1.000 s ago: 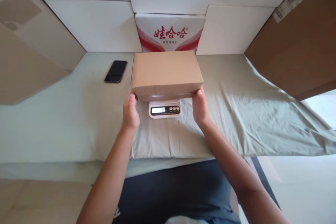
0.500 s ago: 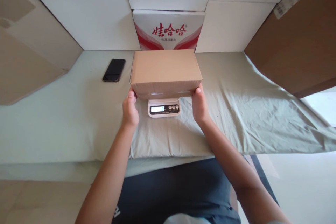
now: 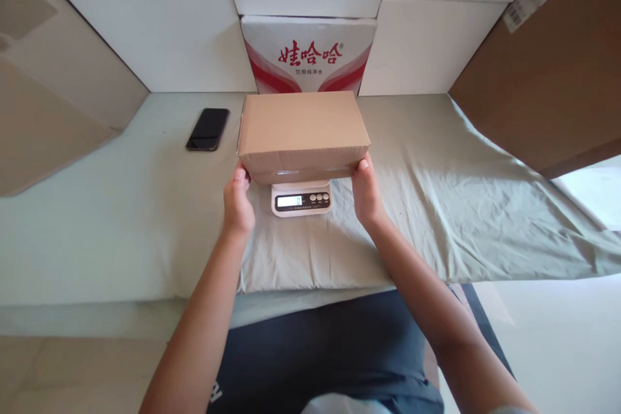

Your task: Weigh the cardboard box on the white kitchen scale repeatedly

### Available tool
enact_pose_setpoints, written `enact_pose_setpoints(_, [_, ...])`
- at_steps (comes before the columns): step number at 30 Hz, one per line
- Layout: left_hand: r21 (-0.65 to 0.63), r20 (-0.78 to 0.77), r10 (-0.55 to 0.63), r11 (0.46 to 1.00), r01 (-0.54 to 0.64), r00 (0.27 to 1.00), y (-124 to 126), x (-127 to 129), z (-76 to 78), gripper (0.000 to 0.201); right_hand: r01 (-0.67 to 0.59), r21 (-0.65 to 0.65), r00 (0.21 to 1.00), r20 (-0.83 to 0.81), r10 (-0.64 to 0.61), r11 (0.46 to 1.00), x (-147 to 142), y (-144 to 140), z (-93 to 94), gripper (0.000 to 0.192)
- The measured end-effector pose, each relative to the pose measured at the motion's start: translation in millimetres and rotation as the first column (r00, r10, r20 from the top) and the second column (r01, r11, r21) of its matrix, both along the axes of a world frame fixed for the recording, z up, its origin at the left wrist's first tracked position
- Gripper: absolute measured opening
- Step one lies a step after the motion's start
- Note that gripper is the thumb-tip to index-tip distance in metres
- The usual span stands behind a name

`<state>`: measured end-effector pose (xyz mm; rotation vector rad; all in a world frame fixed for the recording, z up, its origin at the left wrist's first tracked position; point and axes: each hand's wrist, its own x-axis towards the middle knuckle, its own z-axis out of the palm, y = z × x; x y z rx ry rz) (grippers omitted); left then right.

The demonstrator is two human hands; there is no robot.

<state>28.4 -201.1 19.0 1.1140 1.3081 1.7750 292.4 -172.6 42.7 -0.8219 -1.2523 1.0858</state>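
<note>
A closed brown cardboard box [image 3: 303, 123] is held level between my two hands, over a small white digital scale [image 3: 301, 210]. My left hand [image 3: 239, 200] grips the box's near left corner, its thumb on the side and the other fingers hidden beneath. At the near right corner my right hand [image 3: 366, 191] holds it the same way. The scale's lit display reads 0, and several round buttons sit beside it. The box covers the scale's platform from view, so I cannot tell whether the two touch.
A black phone [image 3: 208, 129] lies on the pale green cloth [image 3: 194, 233] left of the box. Behind stands a white and red carton [image 3: 310, 45] among white panels [image 3: 160, 39]. Large brown cardboard sheets [image 3: 538, 77] flank the right and left sides.
The view has shifted very slightly. The box, both hands and the scale keep nearly the same places relative to each other, and the display still reads 0.
</note>
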Motion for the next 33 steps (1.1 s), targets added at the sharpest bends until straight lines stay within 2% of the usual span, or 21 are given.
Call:
enact_pose_setpoints(6, [0.010, -0.012, -0.004, 1.000, 0.004, 1.000, -1, 0, -1.3, 0.089, 0.011, -0.008, 1.000, 0.015, -0.011, 1.000, 0, 1, 0.6, 0.071])
enact_pose_setpoints(11, [0.006, -0.017, -0.015, 1.000, 0.015, 1.000, -2, 0, -0.1, 0.092, 0.006, -0.025, 0.999, -0.033, -0.007, 1.000, 0, 2, 2.1, 0.069])
enact_pose_setpoints(17, [0.031, -0.026, -0.034, 0.999, 0.035, 0.999, -4, -3, 5.1, 0.102, 0.103, -0.144, 0.977, -0.170, -0.127, 0.984, 8, 1, 11.7, 0.083])
enact_pose_setpoints(20, [0.045, -0.034, -0.046, 0.998, 0.047, 0.998, -3, -5, 4.6, 0.104, 0.114, -0.184, 0.967, -0.203, -0.151, 0.976, 13, 3, 14.0, 0.083])
enact_pose_setpoints(33, [0.098, 0.079, -0.026, 0.995, 0.018, 0.997, 11, -3, -2.8, 0.096, 0.114, -0.203, 0.970, -0.188, -0.153, 0.973, 17, 14, 4.0, 0.083])
